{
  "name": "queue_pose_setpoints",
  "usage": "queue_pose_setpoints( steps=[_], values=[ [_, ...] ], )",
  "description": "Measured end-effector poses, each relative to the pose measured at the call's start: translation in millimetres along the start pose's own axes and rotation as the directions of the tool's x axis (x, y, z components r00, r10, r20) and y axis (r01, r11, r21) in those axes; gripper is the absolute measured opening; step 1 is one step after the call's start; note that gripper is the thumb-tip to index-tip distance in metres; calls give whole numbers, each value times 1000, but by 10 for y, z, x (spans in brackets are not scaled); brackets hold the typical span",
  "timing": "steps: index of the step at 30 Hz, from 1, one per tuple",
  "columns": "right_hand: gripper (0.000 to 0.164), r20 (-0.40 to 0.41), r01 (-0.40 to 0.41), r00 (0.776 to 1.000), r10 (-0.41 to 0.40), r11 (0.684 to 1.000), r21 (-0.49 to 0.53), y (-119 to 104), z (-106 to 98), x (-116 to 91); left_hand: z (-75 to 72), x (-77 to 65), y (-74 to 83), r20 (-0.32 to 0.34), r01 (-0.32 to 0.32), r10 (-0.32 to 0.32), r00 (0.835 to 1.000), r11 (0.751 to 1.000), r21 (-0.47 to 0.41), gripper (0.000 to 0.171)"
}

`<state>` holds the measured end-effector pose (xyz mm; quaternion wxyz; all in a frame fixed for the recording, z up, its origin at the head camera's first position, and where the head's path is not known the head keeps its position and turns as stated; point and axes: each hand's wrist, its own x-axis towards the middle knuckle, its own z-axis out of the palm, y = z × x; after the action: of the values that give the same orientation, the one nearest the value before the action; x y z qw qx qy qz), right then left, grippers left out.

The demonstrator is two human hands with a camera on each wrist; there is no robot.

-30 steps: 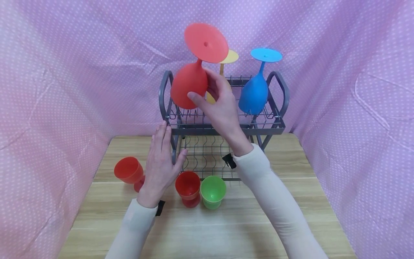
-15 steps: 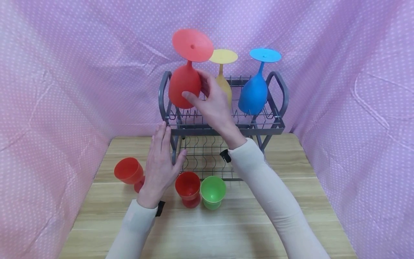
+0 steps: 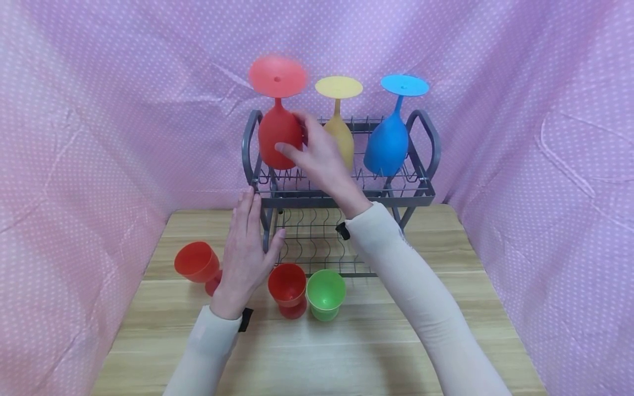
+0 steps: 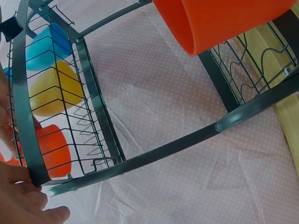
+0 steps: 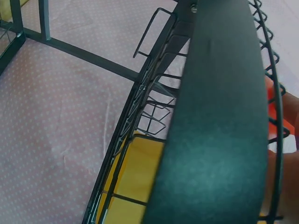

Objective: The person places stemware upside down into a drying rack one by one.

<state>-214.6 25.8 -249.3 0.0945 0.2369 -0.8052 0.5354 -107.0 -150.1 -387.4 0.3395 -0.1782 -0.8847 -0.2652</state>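
Observation:
My right hand (image 3: pixel 322 157) holds a red plastic goblet (image 3: pixel 279 132) by its bowl, upside down, at the left end of the upper tier of a dark dish rack (image 3: pixel 346 201). In the left wrist view, the red bowl (image 4: pixel 57 151) appears behind the wires of that tier. Beside it an inverted yellow goblet (image 3: pixel 340 135) and an inverted blue goblet (image 3: pixel 388 143) stand in the same tier. With fingers straight, my left hand (image 3: pixel 245 247) touches the rack's front left corner. The rack's front bar hides much of the right wrist view.
On the wooden table (image 3: pixel 317 357) stand a red goblet (image 3: pixel 197 261) left of my left hand, another red goblet (image 3: pixel 287 286) and a green goblet (image 3: pixel 326 291), before the rack's wavy lower tier (image 3: pixel 312 236). Pink dotted cloth (image 3: pixel 124 137) surrounds the table on the visible sides.
My right hand has moved the red goblet left and down toward the rack's left end, its tilt growing more upright. The yellow goblet has come into fuller view. My left hand stays put.

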Motion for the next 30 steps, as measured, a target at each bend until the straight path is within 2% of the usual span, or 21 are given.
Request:
queue_pose_setpoints(
  steps=[13,19,30],
  values=[
    [70,83,-82,992,97,983,-166,24,46,97,-26,-5,21,28,19,-19,999,1000,16,80],
    [70,107,-76,989,97,979,-191,27,64,105,-23,-5,13,21,21,-21,1000,1000,17,79],
    [72,123,-149,976,181,961,-235,26,62,123,-4,-3,17,20,22,-22,1000,1000,9,75]
  ],
)
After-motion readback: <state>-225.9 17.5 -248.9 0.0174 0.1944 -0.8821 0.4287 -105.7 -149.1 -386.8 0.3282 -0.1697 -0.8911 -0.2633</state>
